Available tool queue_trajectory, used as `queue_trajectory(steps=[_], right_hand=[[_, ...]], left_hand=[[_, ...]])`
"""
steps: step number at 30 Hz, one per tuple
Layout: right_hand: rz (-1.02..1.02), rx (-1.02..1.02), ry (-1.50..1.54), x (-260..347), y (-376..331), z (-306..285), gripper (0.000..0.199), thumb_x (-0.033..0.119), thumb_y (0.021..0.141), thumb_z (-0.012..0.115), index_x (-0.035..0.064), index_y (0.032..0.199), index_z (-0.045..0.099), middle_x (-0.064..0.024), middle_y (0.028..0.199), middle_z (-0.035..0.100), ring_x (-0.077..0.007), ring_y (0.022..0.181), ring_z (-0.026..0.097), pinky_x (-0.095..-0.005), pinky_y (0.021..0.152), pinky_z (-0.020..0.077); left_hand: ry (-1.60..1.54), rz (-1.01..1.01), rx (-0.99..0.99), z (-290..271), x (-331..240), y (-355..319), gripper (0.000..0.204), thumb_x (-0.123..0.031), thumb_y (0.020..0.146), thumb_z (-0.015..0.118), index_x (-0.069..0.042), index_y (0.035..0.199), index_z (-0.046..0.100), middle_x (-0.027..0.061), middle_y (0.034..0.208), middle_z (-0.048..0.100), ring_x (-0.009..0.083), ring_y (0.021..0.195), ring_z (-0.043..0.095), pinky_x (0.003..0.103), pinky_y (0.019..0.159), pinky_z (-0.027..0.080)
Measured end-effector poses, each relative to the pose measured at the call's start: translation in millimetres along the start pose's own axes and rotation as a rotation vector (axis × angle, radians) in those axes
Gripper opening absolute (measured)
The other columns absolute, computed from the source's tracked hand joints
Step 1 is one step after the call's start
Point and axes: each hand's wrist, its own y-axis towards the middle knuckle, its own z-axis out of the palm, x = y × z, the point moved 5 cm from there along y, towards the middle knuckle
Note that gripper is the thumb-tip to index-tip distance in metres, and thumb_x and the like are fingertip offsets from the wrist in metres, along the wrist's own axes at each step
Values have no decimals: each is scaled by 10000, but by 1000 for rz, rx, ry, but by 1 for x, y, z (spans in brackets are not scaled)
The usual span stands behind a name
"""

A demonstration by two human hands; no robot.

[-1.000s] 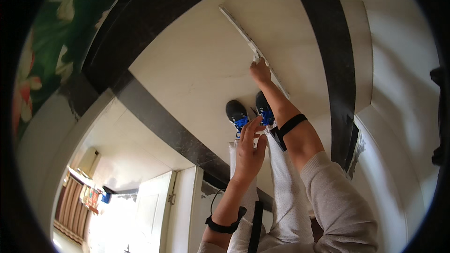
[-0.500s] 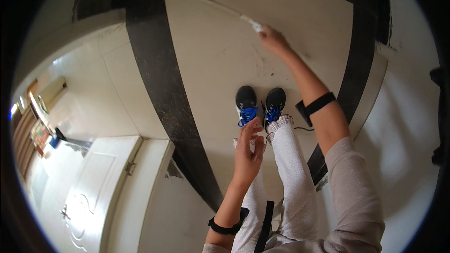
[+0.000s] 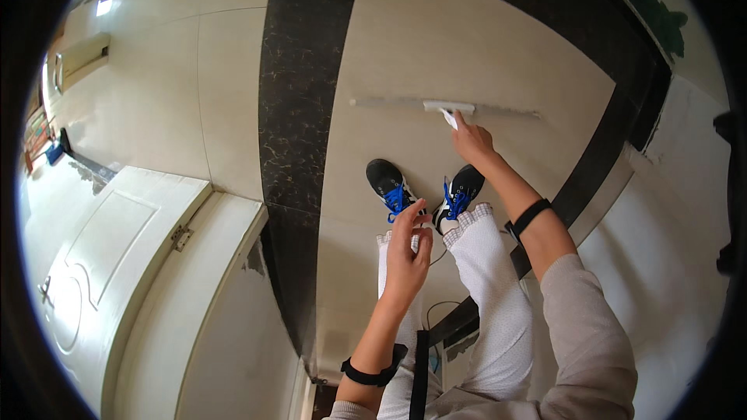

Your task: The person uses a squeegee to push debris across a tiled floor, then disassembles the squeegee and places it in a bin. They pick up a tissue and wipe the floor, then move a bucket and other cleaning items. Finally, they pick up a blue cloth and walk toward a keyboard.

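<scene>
Right hand (image 3: pixel 471 140) reaches forward and grips the handle of a mop (image 3: pixel 443 107), keeping its long flat head square across the pale floor (image 3: pixel 405 47), just ahead of the shoes (image 3: pixel 424 187). Left hand (image 3: pixel 406 253) hangs free, fingers loosely curled. The head is thin, grey-white, streaked.

I am standing on a cream tiled floor (image 3: pixel 436 47) crossed by a wide black marble band (image 3: pixel 299 109). My black shoes with blue laces (image 3: pixel 424 190) are planted side by side on the cream tile. A white panelled door (image 3: pixel 101 257) is standing open to my left, its frame (image 3: pixel 194 311) beside it.
</scene>
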Motion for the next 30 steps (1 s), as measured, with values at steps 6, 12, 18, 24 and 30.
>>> queue_trajectory(steps=[6, 12, 18, 24, 30], right_hand=[[-238, -122, -52, 63, 17, -58, 473, 203, 838, 486, 103, 1285, 368, -220, 762, 613, -389, 711, 597, -488, 648, 459], [-311, -225, -189, 161, 89, -44, 439, 186, 842, 464, 109, 1266, 384, -190, 740, 622, -359, 692, 612, -472, 606, 472], [-391, -55, -488, 157, 49, 3, 496, 98, 808, 427, 89, 1300, 361, -121, 746, 651, -268, 664, 645, -397, 533, 496], [-188, -4, -597, 43, 28, -13, 532, 139, 805, 440, 98, 1324, 333, -146, 744, 646, -289, 666, 642, -394, 548, 496], [140, -106, -1, -36, -37, -48, 512, 268, 849, 489, 34, 1281, 349, -233, 830, 615, -369, 768, 614, -427, 647, 470]], left_hand=[[-50, 24, -35, -8, -5, -5, 445, 79, 820, 454, -43, 1246, 406, 110, 1190, 448, 182, 1006, 523, 264, 783, 460], [-51, -16, -57, -18, 5, 0, 413, 52, 833, 472, -47, 1230, 418, 104, 1156, 461, 172, 1003, 531, 250, 710, 477], [-127, 16, -149, -36, 19, -5, 407, 46, 832, 478, -37, 1226, 418, 112, 1150, 463, 184, 996, 536, 265, 738, 477], [-99, 26, -89, -35, 5, -22, 410, 52, 830, 472, -39, 1227, 419, 111, 1174, 463, 184, 999, 534, 273, 780, 467], [-140, 27, -90, -28, 0, -31, 419, 62, 830, 459, -37, 1235, 413, 108, 1183, 461, 183, 1002, 532, 274, 802, 457]])
